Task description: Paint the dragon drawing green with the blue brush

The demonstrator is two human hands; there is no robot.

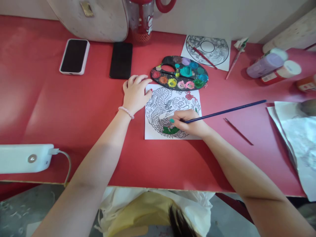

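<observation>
My right hand is closed around a paintbrush with a long dark blue handle that points up to the right. It rests on a white sheet printed with a black-line dragon; the brush tip is hidden by my fingers. Part of the drawing near my fingers is green, and a small patch at its upper right is red. My left hand lies with fingers spread at the sheet's upper left corner, the thumb on its edge. Just above the sheet sits a black paint palette with several colours in its wells.
Behind the palette lies another printed sheet with a thin red brush across it. Paint bottles stand at the right, above loose papers. Two phones, a tumbler and a bag are at the back left; a power bank is nearer.
</observation>
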